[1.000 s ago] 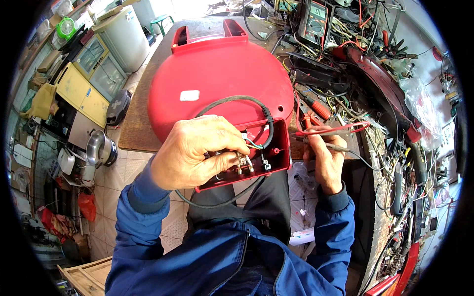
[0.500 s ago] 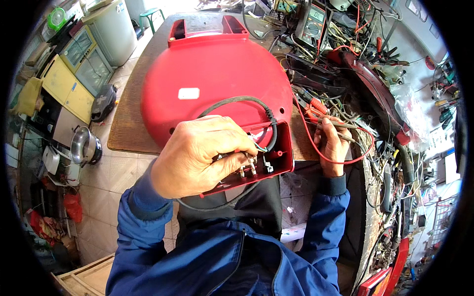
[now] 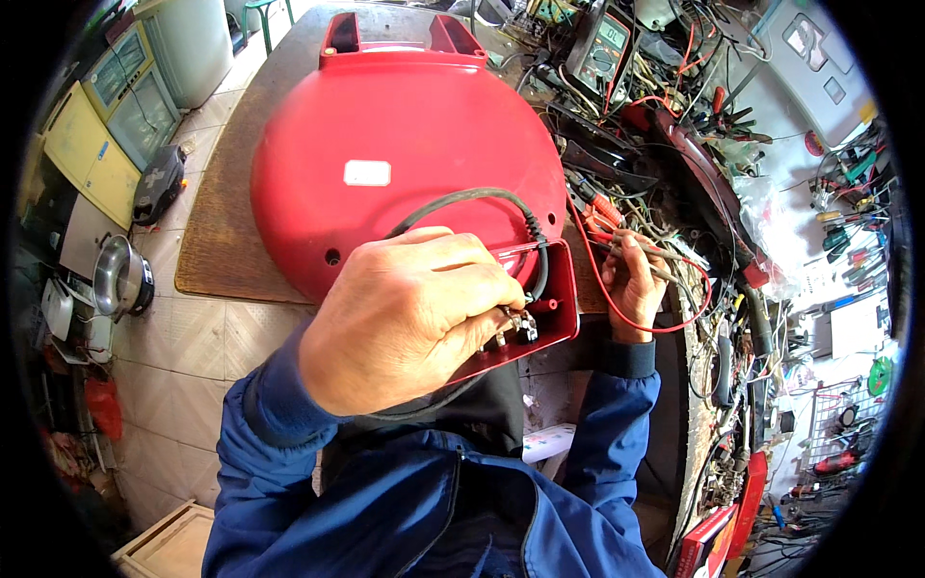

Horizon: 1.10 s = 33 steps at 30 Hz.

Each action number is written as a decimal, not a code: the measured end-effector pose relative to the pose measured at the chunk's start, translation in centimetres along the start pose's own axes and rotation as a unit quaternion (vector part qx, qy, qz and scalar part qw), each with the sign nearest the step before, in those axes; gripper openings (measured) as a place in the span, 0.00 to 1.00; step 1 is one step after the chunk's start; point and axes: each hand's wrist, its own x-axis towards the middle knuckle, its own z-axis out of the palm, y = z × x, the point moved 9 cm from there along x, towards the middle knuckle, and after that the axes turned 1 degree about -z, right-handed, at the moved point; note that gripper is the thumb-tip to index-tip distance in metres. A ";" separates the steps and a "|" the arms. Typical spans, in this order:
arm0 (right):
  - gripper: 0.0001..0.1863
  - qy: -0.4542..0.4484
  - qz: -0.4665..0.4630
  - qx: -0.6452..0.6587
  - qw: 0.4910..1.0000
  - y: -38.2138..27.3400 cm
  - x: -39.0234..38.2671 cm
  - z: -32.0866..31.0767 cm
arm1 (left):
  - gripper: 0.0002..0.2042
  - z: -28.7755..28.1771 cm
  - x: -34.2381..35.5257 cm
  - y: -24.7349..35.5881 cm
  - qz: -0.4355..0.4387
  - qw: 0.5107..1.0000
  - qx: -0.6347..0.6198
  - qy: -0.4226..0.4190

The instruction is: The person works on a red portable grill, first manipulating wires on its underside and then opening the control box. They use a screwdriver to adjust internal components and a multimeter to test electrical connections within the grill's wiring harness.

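A large red rounded appliance housing [image 3: 414, 125] lies on the table in front of me. At its near end is an open compartment [image 3: 568, 289] with metal terminals [image 3: 527, 328] in it. My left hand [image 3: 405, 318] reaches over this compartment, thumb and fingertips pinched together beside the terminals; what they grip is hidden. A black cable [image 3: 462, 196] arches over the housing into the compartment. To the right, my right hand [image 3: 636, 289] is closed around pen-like multimeter test probes [image 3: 661, 270], and a red test lead [image 3: 665, 330] loops beneath them.
A multimeter [image 3: 605, 48] stands at the far right among tangled wires and tools. Red-handled pliers [image 3: 605, 212] lie beyond my right hand. The wooden table [image 3: 217, 241] shows left of the housing. A metal pot [image 3: 118, 275] is on the left over the tiled floor.
My left hand has shifted slightly right along the terminals, its fingertips now covering more of them. The right hand still holds the probes. The whole view has shifted a little.
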 end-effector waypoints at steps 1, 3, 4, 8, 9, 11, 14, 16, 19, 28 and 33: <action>0.12 -0.001 -0.004 -0.003 1.000 0.0 0.0 -0.1 | 0.11 -0.1 0.0 0.0 0.000 1.000 0.000 0.004; 0.12 0.011 -0.011 -0.002 1.000 0.0 0.1 -0.3 | 0.11 -0.2 0.0 -0.1 -0.002 1.000 0.000 0.009; 0.12 0.016 -0.016 -0.002 1.000 -0.1 0.2 -0.3 | 0.11 -0.3 0.0 -0.1 -0.002 1.000 0.000 0.011; 0.14 0.012 -0.011 -0.014 1.000 -0.3 0.0 -0.1 | 0.10 -0.4 -0.2 -0.3 -0.007 1.000 -0.016 0.017; 0.14 0.022 -0.009 -0.012 1.000 -0.2 0.1 -0.1 | 0.10 -0.5 -0.3 -0.3 -0.005 1.000 -0.016 0.020; 0.15 0.034 -0.006 -0.013 0.999 -0.2 0.1 -0.2 | 0.10 -0.5 -0.3 -0.4 0.002 1.000 -0.020 0.022; 0.15 0.029 -0.007 -0.020 0.999 -0.2 0.0 -0.5 | 0.09 -0.4 -0.3 -0.4 0.001 1.000 -0.013 0.014; 0.15 0.037 -0.004 -0.017 0.999 0.0 0.1 -0.7 | 0.09 -0.4 -0.4 -0.5 0.001 1.000 -0.016 0.014; 0.15 0.036 0.009 -0.012 0.999 0.3 0.1 -1.0 | 0.08 -0.4 -0.4 -0.6 0.002 1.000 -0.015 0.018; 0.13 0.032 -0.001 -0.003 0.999 0.1 0.1 -0.5 | 0.09 -0.4 -0.6 -0.9 -0.003 1.000 -0.017 0.017; 0.13 0.037 0.005 -0.001 0.999 0.1 0.0 -0.8 | 0.08 -0.4 -0.6 -1.0 -0.003 1.000 -0.023 0.022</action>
